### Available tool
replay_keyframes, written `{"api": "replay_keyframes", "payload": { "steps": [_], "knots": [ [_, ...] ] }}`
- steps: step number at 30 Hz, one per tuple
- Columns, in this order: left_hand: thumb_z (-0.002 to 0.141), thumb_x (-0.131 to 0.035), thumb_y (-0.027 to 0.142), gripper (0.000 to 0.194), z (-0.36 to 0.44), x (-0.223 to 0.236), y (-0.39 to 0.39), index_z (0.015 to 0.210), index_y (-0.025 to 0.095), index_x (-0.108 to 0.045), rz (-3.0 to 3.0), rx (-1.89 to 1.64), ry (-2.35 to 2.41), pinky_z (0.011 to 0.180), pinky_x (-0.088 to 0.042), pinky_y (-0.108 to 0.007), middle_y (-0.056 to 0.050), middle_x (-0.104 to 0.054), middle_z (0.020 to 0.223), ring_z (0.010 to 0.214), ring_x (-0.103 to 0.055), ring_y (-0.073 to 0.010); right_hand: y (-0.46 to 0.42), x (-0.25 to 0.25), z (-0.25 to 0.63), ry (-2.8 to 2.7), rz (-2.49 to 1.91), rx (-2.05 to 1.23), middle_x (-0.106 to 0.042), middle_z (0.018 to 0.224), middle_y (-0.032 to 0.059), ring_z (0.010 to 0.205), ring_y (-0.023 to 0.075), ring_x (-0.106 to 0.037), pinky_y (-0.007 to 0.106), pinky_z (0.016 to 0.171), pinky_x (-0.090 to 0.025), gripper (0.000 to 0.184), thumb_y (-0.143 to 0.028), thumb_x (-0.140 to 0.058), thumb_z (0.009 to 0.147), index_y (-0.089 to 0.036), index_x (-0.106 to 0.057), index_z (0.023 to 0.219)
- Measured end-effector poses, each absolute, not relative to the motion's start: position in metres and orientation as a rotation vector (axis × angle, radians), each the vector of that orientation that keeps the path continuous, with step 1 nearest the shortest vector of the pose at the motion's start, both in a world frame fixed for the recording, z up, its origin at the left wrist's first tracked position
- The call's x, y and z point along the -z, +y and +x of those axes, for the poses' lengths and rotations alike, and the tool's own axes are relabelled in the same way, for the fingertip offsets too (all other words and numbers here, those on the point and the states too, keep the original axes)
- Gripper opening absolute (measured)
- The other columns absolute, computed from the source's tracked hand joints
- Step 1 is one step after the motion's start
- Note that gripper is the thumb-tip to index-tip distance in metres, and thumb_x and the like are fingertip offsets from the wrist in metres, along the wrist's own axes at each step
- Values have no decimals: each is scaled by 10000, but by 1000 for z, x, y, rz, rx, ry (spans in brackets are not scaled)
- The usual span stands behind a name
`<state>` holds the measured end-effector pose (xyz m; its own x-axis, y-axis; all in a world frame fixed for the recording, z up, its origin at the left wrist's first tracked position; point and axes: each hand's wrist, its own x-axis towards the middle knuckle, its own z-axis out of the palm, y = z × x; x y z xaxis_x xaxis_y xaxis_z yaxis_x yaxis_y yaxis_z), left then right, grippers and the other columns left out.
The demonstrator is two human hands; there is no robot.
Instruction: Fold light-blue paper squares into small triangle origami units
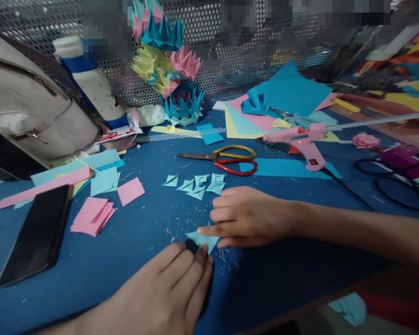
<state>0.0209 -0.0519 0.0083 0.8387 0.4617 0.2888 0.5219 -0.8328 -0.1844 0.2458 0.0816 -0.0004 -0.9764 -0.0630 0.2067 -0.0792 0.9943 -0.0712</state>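
Our left grip (171, 274) is bent over, fingertips down on the lower edge of a pale blue folded paper (197, 238); its thumb is hidden, so we cannot tell whether it pinches the paper or only presses it. Our right grip (246, 216) has the index finger stretched out with its tip on the paper's upper edge, the other fingers curled; whether it grasps anything we cannot tell.

The paper lies on the blue surface (153, 214) between our two hands, both touching it. It is roughly a triangle: the long edge runs left to right on the far side, and one corner points back toward us, beside the left fingertips. From the left grip it lies just ahead; from the right grip, to the left. Neither hand is clearly nearer.

Just beyond our right knuckles sit several small folded pieces (197, 192), with scissors (209, 157) farther off and a pink glue gun (305, 139) to their right. Off to our left are pink paper squares (91, 216) and a phone (37, 232).
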Motion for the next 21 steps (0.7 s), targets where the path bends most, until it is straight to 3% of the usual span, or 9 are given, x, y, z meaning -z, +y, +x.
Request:
{"api": "replay_keyframes", "payload": {
  "steps": [10, 14, 17, 21],
  "knots": [
    [1014, -295, 117, 399, 18, -1, -49, 1212, 26, -630, -2828, 435, -721, 933, -431, -433, -144, -721, 1065, 947, -645, -272, 66, 12, 221, -2833, 24, -8, -610, 891, 50, 772, 181, -477, 324, 622, -315, 369, -391, -453, 1031, -156, -605, 1271],
    [979, -346, 75, 294, 14, -1, -41, 1097, 96, -614, -2974, 633, -825, 786, -454, -367, -101, -709, 991, 803, -595, -199, 70, 10, 227, -2865, -14, -172, -609, 977, 75, 811, 184, -491, 309, 654, -344, 415, -436, -526, 992, -165, -567, 1303],
    [914, -373, 9, 222, 11, -4, -32, 961, 154, -535, -2964, 828, -1137, 762, -417, -326, -66, -661, 962, 817, -551, -170, 74, 6, 233, -2867, -35, -319, -615, 975, 80, 851, 187, -494, 296, 686, -370, 411, -465, -576, 955, -117, -592, 1172],
    [909, -410, 47, 195, 13, -6, -26, 1027, 181, -488, -2904, 797, -1540, 813, -406, -335, -47, -597, 985, 912, -532, -185, 72, 7, 234, -2853, -113, -379, -622, 930, 42, 830, 170, -489, 280, 687, -368, 205, -354, -558, 976, -152, -593, 971]
  ]
}}
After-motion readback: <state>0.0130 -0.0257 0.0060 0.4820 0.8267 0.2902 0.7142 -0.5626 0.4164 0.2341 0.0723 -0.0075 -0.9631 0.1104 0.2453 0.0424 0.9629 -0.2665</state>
